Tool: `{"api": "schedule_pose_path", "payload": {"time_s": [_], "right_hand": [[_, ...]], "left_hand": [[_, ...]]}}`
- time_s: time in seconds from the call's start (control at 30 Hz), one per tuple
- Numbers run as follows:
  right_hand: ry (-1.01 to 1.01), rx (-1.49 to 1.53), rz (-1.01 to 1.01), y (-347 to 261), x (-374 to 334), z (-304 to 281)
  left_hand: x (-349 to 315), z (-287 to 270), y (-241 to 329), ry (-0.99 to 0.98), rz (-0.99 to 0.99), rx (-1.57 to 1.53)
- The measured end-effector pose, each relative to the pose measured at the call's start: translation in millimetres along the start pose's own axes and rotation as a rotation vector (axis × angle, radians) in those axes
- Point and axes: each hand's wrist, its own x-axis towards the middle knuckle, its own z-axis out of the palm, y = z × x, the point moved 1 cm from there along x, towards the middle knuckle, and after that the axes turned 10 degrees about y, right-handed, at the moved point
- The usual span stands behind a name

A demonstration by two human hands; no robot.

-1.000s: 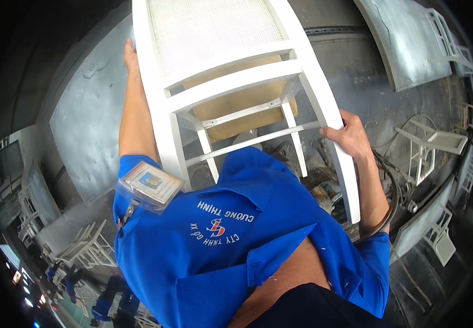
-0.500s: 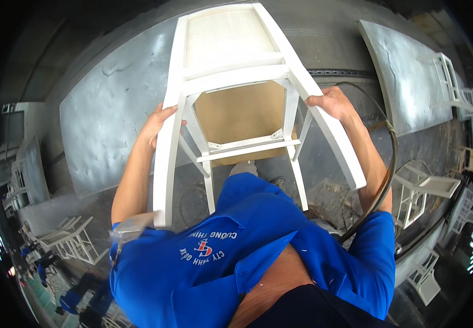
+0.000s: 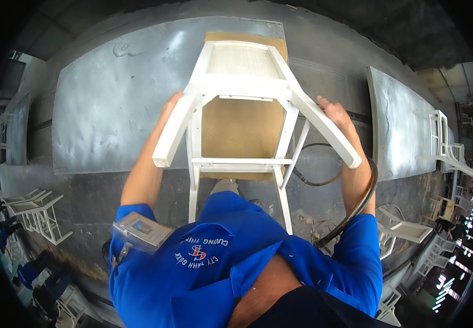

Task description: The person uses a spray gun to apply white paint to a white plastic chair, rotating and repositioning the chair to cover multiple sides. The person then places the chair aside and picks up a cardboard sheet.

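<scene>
A white chair frame (image 3: 242, 86) lies before me with its woven back panel (image 3: 242, 59) at the far end. Two of its legs splay toward me on either side. Beneath it is a tan sheet or board (image 3: 241, 131), seen through the seat opening and past the far end. My left hand (image 3: 172, 105) is at the outer side of the left splayed leg, fingers stretched and partly hidden by the leg. Just outside the right splayed leg, my right hand (image 3: 335, 113) is open with fingers apart, apparently off the wood.
A large grey metal sheet (image 3: 105, 115) spreads at the left, another grey panel (image 3: 403, 126) at the right. A dark hose (image 3: 368, 188) loops by my right forearm. More white chairs (image 3: 39, 216) stand at both sides, and people (image 3: 34, 270) are at the lower left.
The chair has tipped down and away onto the tan surface, its back panel now lower in view. Both hands have loosened; the right hand has come off the leg.
</scene>
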Motion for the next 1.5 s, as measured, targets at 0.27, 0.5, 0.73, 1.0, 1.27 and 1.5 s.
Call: {"api": "schedule_pose_path", "payload": {"time_s": [0.27, 0.5, 0.73, 1.0, 1.27, 1.5], "right_hand": [[0.179, -0.023, -0.132, 87.4, -33.6, -46.1], [0.286, -0.083, -0.069, 120.9, -71.4, -62.5], [0.270, -0.298, -0.054, 188.6, -142.1, -137.1], [-0.337, -0.759, 0.088, 314.4, -309.7, -4.0], [-0.425, -0.321, 0.218, 431.7, -398.9, 84.9], [-0.322, -0.153, 0.362, 492.7, -406.5, 98.1]], "left_hand": [[-195.5, 89.3, -103.4, 0.475, 0.505, 0.324], [-356.0, 308.2, -136.3, -1.441, 0.316, 0.451], [-486.5, 378.1, -142.3, -1.672, 0.220, 0.243], [-538.6, 407.2, -147.3, -1.717, 0.208, 0.180], [-570.7, 403.9, -168.9, -1.921, 0.124, 0.149], [-588.9, 398.9, -169.5, -2.101, 0.274, 0.100]]}}
